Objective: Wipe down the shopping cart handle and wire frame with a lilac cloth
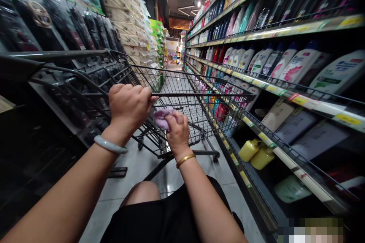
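Note:
In the head view my left hand (128, 104), a pale bangle on its wrist, is wrapped round a dark bar of the shopping cart (199, 95). A little lower and to the right, my right hand (179, 133) is closed on a crumpled purple cloth (162, 117). A gold-coloured bracelet circles that wrist. Both hands are close together at the near side of the cart's wire basket. The palm sides of the fingers are hidden, and the cloth's exact kind does not show.
Along the right run shelves with shampoo-like bottles (302, 62), price labels and yellow bottles (249, 150). Dark packaged goods (65, 22) hang at left, beside tall stacks of wrapped packs (122, 11). A tiled aisle floor (172, 78) leads ahead between them.

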`<state>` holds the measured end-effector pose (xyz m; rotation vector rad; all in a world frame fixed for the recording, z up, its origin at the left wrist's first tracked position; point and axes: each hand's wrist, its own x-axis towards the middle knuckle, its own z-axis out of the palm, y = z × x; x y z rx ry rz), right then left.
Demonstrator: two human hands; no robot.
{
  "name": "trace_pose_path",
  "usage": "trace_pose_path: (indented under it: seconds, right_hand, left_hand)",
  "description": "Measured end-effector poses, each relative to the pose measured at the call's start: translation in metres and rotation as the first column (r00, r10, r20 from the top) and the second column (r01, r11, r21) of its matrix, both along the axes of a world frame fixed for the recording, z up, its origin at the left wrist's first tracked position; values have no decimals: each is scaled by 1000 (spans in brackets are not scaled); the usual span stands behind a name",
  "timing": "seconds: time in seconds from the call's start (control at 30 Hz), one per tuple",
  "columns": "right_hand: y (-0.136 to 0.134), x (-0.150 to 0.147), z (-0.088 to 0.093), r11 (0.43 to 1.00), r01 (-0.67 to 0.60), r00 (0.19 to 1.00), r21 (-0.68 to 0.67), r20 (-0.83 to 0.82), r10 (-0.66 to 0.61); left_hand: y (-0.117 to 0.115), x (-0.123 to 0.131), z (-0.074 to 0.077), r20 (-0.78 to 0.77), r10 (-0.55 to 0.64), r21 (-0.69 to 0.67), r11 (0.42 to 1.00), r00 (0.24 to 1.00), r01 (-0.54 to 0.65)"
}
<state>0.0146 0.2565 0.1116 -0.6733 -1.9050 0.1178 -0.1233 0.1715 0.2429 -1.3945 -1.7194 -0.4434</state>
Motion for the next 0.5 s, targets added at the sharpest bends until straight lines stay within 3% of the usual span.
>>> trace_pose_path:
  seconds: [0.1,0.3,0.5]
  right_hand:
    - [-2,-6,-11,999,13,996,-48,84,-9]
    - [1,-4,-3,999,-17,999,29,-50,18]
    - [7,-8,-19,992,42,997,-116,76,-33]
  left_hand:
    - [0,-3,-1,-20,-6,21,1000,1000,6]
    - [2,-7,-1,0,-7,25,1000,1000,7]
    - [4,-11,0,9,-6,7,1000,1000,6]
